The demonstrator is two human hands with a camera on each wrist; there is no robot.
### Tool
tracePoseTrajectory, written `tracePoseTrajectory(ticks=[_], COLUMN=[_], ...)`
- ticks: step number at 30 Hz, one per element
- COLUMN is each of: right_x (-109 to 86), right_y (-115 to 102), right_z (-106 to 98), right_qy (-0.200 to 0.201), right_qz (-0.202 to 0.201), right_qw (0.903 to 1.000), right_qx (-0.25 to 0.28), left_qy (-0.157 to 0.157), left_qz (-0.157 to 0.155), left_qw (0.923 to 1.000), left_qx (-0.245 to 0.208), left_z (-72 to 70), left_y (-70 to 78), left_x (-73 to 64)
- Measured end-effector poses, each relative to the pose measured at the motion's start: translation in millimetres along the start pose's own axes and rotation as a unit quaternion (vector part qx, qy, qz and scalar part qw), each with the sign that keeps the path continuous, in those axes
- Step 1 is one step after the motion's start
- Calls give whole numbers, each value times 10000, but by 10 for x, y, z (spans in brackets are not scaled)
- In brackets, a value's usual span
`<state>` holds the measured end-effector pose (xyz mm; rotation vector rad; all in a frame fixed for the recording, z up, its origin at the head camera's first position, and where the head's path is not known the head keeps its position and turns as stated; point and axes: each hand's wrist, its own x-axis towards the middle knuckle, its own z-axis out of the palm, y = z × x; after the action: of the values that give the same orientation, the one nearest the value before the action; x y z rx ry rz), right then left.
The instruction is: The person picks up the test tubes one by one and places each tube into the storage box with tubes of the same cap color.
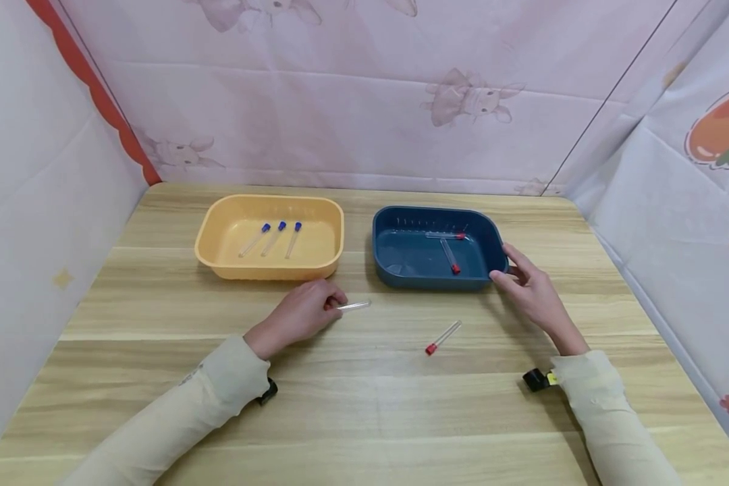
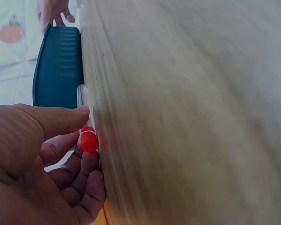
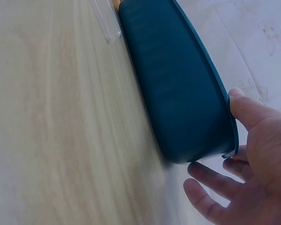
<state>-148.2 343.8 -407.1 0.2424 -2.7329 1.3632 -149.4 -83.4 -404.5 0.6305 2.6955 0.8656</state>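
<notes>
My left hand (image 1: 306, 312) pinches a clear test tube (image 1: 355, 306) low over the table, in front of the yellow bin (image 1: 267, 272). Its red cap (image 2: 89, 139) shows at the fingers in the left wrist view, while the glass end points right. At the right end of the dark blue bin (image 1: 434, 282), my right hand (image 1: 537, 297) holds the rim corner, thumb at the front and fingers round the side. Two red-capped tubes (image 1: 450, 256) lie inside that bin. Another red-capped test tube (image 1: 443, 337) lies on the table between my hands.
Three blue-capped tubes (image 1: 273, 239) lie in the yellow bin, left of the blue one. Both bins stand toward the back of the wooden table (image 1: 364, 418). A printed cloth (image 1: 364, 121) hangs behind the table, with more cloth at both sides.
</notes>
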Motion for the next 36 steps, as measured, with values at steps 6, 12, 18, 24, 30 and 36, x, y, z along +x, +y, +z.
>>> tracePoseTrajectory(ticks=[6, 12, 18, 24, 30, 36], right_x=[7, 11, 12, 5, -4, -3], right_y=[19, 23, 30, 10, 2, -3], right_z=[-14, -11, -4, -6, -8, -14], right_qy=[-44, -26, 29, -19, -28, -34], right_qz=[26, 38, 20, 65, 97, 107], right_qw=[10000, 10000, 9999, 9999, 9999, 9999], right_qx=[-15, -88, -169, -129, -112, -126], left_qy=[12, 60, 161, 155, -51, -355], left_qz=[-11, -14, -200, -468, -410, -21], left_qw=[9999, 10000, 9992, 9978, 9991, 9987], left_qx=[115, 24, -291, -447, -76, 359], left_z=[20, 37, 74, 93, 77, 33], left_y=[22, 83, 149, 180, 192, 171], left_x=[7, -8, -14, 8, 17, 23])
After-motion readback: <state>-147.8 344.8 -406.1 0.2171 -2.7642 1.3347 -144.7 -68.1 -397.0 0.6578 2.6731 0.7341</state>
